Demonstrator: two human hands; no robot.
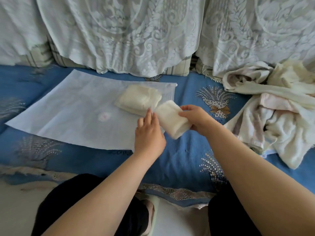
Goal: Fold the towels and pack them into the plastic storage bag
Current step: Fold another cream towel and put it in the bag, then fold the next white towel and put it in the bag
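A clear plastic storage bag [71, 113] lies flat on the blue sofa cover, its mouth facing right. One folded cream towel [138, 99] lies inside it near the mouth. My right hand [196, 119] grips a second folded cream towel [172, 121] at the bag's mouth. My left hand [149, 132] touches the upper edge of the bag's mouth with straight fingers, right beside that towel. A heap of unfolded white and cream towels [279, 114] lies on the right.
The blue patterned sofa cover [187, 150] spreads under everything. Lace-covered back cushions [127, 34] rise behind the bag. My dark-clothed knees [71, 198] press against the sofa's front edge at the bottom.
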